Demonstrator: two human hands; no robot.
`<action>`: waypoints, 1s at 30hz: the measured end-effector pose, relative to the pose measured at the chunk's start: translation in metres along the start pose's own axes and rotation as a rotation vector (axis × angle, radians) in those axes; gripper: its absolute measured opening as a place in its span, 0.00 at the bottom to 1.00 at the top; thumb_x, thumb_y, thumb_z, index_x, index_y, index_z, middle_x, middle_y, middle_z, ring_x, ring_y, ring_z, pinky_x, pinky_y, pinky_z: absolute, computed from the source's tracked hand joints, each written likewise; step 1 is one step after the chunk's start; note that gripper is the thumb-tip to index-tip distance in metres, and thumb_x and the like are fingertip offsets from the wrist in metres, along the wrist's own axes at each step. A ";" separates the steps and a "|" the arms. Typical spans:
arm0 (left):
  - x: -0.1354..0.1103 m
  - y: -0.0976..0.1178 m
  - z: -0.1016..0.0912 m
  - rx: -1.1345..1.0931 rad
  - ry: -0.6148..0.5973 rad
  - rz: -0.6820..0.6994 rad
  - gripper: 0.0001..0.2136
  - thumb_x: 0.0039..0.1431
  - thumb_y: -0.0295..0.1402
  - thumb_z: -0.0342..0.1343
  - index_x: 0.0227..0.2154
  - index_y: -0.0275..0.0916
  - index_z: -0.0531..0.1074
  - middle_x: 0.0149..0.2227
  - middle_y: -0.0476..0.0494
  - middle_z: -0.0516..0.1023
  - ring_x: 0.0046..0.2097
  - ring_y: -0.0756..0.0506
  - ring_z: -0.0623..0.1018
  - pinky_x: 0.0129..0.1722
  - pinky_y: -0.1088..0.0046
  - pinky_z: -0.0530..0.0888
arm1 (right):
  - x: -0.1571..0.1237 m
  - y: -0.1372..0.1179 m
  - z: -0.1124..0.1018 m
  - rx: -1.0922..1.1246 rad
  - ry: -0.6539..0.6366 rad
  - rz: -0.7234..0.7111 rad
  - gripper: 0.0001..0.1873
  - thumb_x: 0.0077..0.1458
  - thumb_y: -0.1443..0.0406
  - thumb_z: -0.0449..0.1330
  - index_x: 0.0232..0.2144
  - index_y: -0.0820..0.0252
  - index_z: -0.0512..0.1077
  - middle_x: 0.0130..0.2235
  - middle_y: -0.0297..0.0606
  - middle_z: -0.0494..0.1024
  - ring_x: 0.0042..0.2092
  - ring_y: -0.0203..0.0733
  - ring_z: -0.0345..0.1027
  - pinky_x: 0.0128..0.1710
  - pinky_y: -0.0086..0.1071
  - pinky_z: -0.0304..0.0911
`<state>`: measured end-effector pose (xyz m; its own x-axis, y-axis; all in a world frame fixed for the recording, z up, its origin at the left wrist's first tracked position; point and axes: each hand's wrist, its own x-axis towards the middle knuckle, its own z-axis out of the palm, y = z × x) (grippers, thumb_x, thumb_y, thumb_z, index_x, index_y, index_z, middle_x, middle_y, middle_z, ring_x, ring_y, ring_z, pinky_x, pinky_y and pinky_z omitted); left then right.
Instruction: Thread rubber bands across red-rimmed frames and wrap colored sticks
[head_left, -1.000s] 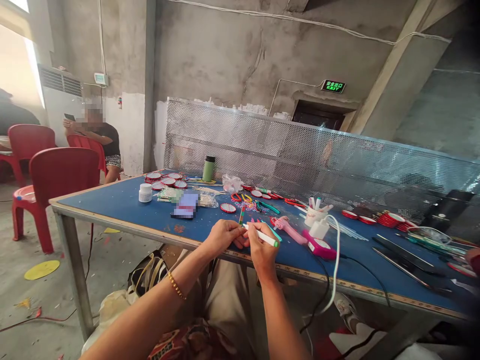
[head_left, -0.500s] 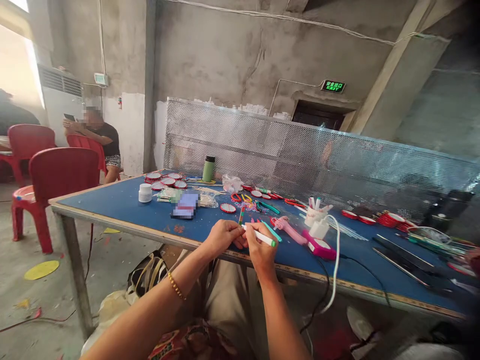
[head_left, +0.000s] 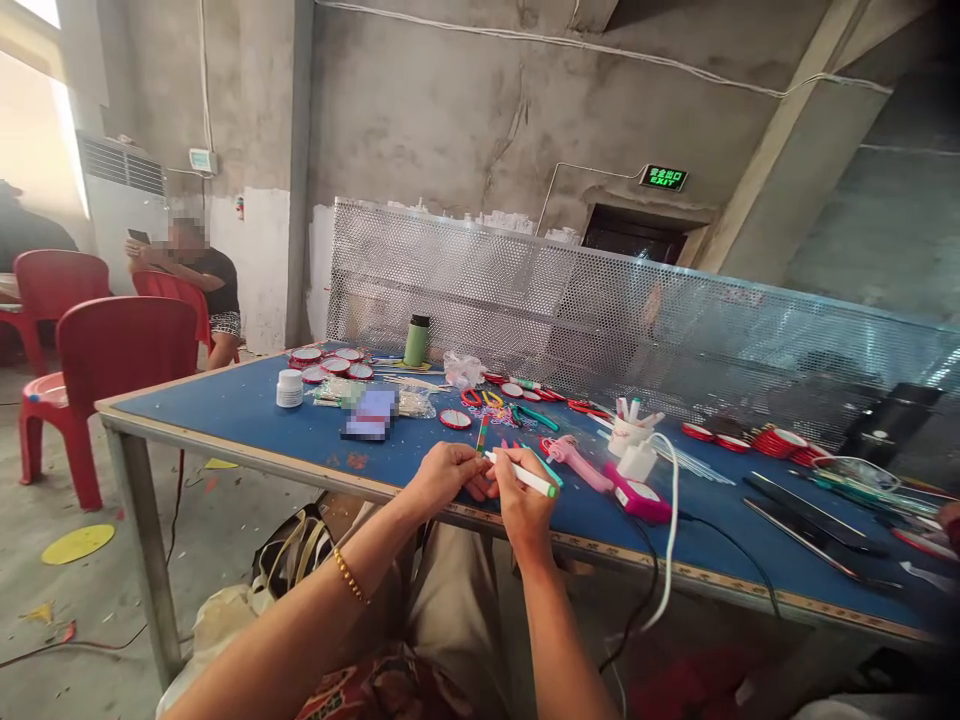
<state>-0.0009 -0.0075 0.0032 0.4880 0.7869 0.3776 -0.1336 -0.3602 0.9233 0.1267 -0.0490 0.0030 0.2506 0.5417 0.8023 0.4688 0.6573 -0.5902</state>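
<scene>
My right hand [head_left: 526, 495] is closed around a white marker pen with a green end [head_left: 529, 474], its tip pointing left toward my other hand. Between the pinched fingers of my left hand [head_left: 452, 472] stands a thin strip coloured red and green [head_left: 481, 434]. The pen tip is close to the strip's lower part; whether they touch I cannot tell. Just beyond my right hand lie a turquoise pen [head_left: 550, 462] and some pink pens, partly hidden by the fingers. A round red-rimmed disc [head_left: 455, 418] rests on the table behind my left hand.
On the blue table [head_left: 247, 430] are a white jar [head_left: 289, 388], a green bottle [head_left: 417, 341], pliers [head_left: 535, 417], a pink glue gun [head_left: 580, 463], a cup of pens [head_left: 628, 432] and several red-rimmed discs. A white cable [head_left: 670, 560] hangs over the front edge. A person [head_left: 206, 280] sits at far left.
Both hands keep almost the same position and hold the same things. The right hand and marker have shifted very slightly; the view has moved a little.
</scene>
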 end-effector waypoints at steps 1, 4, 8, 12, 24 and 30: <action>0.000 0.000 0.000 -0.004 -0.003 -0.001 0.20 0.55 0.49 0.57 0.26 0.34 0.75 0.27 0.39 0.82 0.28 0.45 0.81 0.31 0.72 0.76 | 0.000 0.000 0.000 0.003 -0.005 0.002 0.11 0.59 0.61 0.59 0.25 0.57 0.70 0.17 0.25 0.68 0.17 0.34 0.63 0.22 0.29 0.62; 0.000 0.000 0.000 -0.013 -0.007 -0.003 0.21 0.55 0.51 0.57 0.26 0.34 0.74 0.26 0.40 0.81 0.27 0.46 0.81 0.31 0.72 0.76 | 0.000 0.000 0.000 0.014 -0.023 0.013 0.12 0.59 0.61 0.58 0.25 0.57 0.70 0.19 0.28 0.70 0.19 0.34 0.64 0.20 0.27 0.61; 0.000 0.000 0.000 -0.016 -0.002 -0.004 0.20 0.54 0.50 0.57 0.25 0.35 0.74 0.25 0.41 0.81 0.27 0.46 0.80 0.31 0.72 0.76 | 0.001 0.002 0.000 -0.007 -0.025 -0.002 0.12 0.59 0.60 0.59 0.25 0.58 0.70 0.20 0.29 0.70 0.19 0.34 0.63 0.19 0.27 0.61; 0.000 0.000 0.000 -0.014 0.003 -0.004 0.19 0.54 0.49 0.57 0.24 0.35 0.73 0.25 0.42 0.81 0.26 0.46 0.80 0.31 0.72 0.76 | 0.000 0.004 0.000 -0.033 -0.032 -0.015 0.11 0.60 0.61 0.58 0.26 0.58 0.70 0.21 0.29 0.70 0.20 0.34 0.63 0.20 0.27 0.61; 0.000 0.002 0.000 -0.002 -0.009 -0.009 0.20 0.54 0.50 0.57 0.25 0.35 0.75 0.26 0.40 0.82 0.27 0.46 0.81 0.31 0.72 0.76 | 0.000 0.003 0.000 0.037 -0.012 0.035 0.12 0.59 0.60 0.59 0.26 0.57 0.70 0.18 0.27 0.69 0.18 0.34 0.63 0.20 0.28 0.61; 0.000 0.000 0.001 -0.001 0.003 0.001 0.20 0.54 0.50 0.57 0.24 0.35 0.73 0.25 0.41 0.81 0.27 0.46 0.80 0.31 0.72 0.76 | 0.000 0.003 0.000 0.005 -0.029 0.006 0.11 0.59 0.61 0.58 0.25 0.58 0.70 0.20 0.28 0.69 0.19 0.34 0.62 0.19 0.27 0.61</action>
<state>-0.0003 -0.0078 0.0033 0.4856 0.7878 0.3789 -0.1350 -0.3606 0.9229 0.1281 -0.0467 0.0016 0.2289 0.5608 0.7957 0.4629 0.6564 -0.5957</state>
